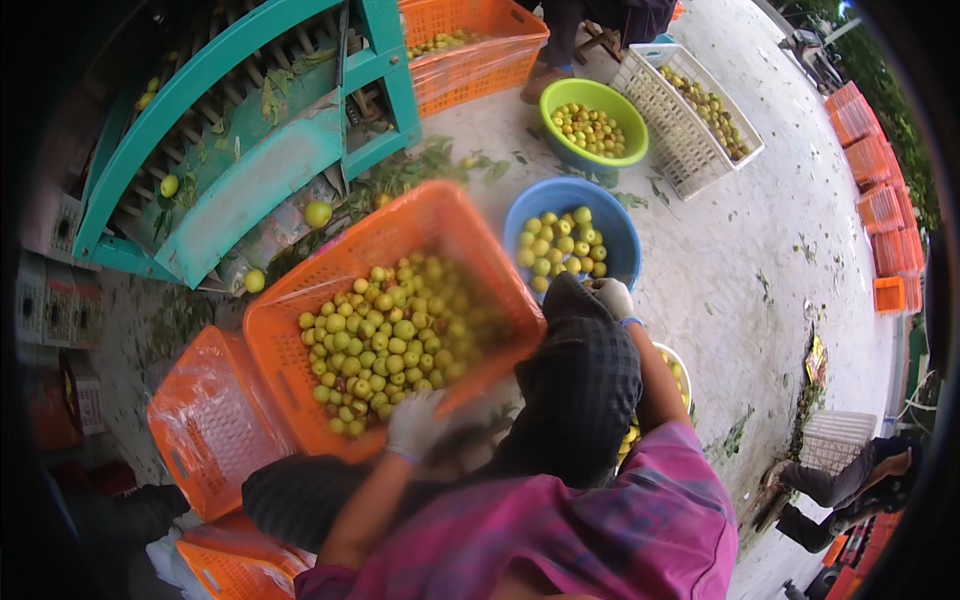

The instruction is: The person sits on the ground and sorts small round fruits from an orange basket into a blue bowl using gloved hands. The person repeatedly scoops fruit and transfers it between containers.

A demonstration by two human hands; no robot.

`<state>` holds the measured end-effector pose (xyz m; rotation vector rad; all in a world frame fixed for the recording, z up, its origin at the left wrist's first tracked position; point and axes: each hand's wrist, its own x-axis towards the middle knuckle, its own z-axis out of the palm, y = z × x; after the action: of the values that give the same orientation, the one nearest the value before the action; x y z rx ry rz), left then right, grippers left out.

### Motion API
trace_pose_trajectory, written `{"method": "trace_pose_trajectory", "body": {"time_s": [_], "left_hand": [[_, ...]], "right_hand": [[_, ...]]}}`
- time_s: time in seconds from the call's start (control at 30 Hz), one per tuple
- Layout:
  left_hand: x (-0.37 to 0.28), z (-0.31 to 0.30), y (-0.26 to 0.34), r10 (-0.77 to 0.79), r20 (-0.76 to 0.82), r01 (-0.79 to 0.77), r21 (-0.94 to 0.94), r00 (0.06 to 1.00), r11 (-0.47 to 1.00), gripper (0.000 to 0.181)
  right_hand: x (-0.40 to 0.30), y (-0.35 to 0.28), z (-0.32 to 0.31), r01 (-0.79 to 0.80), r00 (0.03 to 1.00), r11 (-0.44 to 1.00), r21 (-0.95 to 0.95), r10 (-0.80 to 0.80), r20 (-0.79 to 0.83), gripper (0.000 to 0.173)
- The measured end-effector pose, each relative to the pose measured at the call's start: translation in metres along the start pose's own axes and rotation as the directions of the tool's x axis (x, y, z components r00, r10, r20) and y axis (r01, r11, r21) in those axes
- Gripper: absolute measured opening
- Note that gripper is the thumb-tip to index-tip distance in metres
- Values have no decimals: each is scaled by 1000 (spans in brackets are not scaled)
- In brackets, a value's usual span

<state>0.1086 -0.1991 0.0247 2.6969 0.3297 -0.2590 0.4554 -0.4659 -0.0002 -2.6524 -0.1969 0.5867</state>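
A tilted orange plastic crate [480, 247] holds a heap of small yellow-green fruits [375, 345], some with brown patches, which look like jujubes. My left hand [415, 424], in a pale glove, is at the crate's near side, beside the fruits; its fingertips are hard to make out. Beyond my raised knee, my gloved right hand [613, 297] is at the near rim of a blue basin [628, 225]. More such fruits [562, 244] lie in that basin. The knee hides part of this hand, so whether it holds anything does not show.
A green metal machine [255, 202] with rollers stands at the left. Ahead are a lime-green basin [551, 97], a white crate [660, 112] and another orange crate [480, 75], all with fruit. A white-rimmed container [686, 382] sits by my right arm. Another person [832, 480] is far right.
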Motion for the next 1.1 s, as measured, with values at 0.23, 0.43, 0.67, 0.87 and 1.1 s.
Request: {"method": "trace_pose_trajectory", "body": {"time_s": [0.23,0.43,0.67,0.87,1.1], "left_hand": [[8,-11,7,-67,174,76,-46,982,996,40],[6,0,-7,35,113,-22,-116,993,993,33],[11,11,-29,-82,641,253,-179,763,951,77],[30,-5,-24,-86,521,199,-164,849,966,67],[40,-9,-11,-39,378,100,-143,925,985,56]], "right_hand": [[142,-14,28,206,973,961,-185,-221,-61,31],[224,-17,76,462,884,578,-673,-363,295,73],[247,-34,86,451,891,657,-604,-292,347,40],[195,-33,48,199,980,955,-221,-196,34,37],[229,34,-172,233,895,347,908,288,-340,43]]}}
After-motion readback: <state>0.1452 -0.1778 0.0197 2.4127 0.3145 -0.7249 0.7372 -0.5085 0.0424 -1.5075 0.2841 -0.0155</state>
